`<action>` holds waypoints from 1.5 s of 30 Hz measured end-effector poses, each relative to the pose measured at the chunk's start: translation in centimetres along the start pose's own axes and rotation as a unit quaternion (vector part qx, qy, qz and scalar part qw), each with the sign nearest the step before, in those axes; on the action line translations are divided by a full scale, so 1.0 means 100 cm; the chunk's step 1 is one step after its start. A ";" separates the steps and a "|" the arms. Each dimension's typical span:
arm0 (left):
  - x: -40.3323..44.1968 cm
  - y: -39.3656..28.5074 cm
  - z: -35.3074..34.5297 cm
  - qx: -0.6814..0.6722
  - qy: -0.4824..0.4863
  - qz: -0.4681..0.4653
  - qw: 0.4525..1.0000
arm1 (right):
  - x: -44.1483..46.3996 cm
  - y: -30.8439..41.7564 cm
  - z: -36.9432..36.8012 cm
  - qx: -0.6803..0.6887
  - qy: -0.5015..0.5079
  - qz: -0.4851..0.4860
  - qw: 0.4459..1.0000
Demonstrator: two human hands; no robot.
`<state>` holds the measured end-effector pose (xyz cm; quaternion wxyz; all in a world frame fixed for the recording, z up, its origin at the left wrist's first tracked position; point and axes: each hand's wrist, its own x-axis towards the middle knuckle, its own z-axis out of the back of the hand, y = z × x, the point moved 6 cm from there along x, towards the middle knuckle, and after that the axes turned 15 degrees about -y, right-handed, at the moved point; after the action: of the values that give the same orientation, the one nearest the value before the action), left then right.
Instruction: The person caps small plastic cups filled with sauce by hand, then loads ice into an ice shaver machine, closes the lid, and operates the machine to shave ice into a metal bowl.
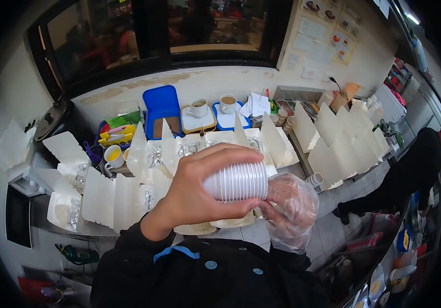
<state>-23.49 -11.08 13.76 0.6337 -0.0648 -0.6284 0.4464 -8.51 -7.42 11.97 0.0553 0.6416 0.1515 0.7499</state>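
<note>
My bare left hand (182, 192) is wrapped round a stack of white plastic cups (233, 182), nested and lying sideways in front of my chest. At the right end of that stack, my right hand (291, 208), in a clear plastic glove, has its fingers curled against the rim of the end cup. Beneath and behind both hands stand white takeaway boxes (99, 197) with their lids raised. Several of these hold foil-wrapped items (74, 213). My hands hide part of the boxes in the middle.
Behind the boxes are a blue tray (161, 100), two cups of coffee (227, 103) and a mug with yellow contents (113, 156). More open boxes (343, 138) stand to the right. A dark pot (59, 123) is at the left. Another person (410, 169) in dark clothes is at the right.
</note>
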 end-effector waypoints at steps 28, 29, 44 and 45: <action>0.003 0.000 -0.013 -0.044 0.046 -0.025 0.998 | -0.003 -0.004 0.004 -0.061 0.003 0.011 0.998; 0.004 0.000 -0.013 -0.046 0.045 -0.028 0.998 | -0.004 -0.005 0.005 -0.057 -0.013 0.006 0.998; 0.007 0.014 0.003 0.052 0.033 -0.023 0.998 | -0.017 -0.026 0.008 -0.080 -0.077 -0.070 0.991; 0.009 0.015 0.013 0.081 0.018 -0.038 0.996 | -0.021 -0.030 0.011 -0.096 -0.103 -0.071 0.987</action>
<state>-25.47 -10.22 13.73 0.6647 0.0027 -0.5803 0.4706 -7.46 -4.96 9.27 0.1853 0.6946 0.1176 0.6851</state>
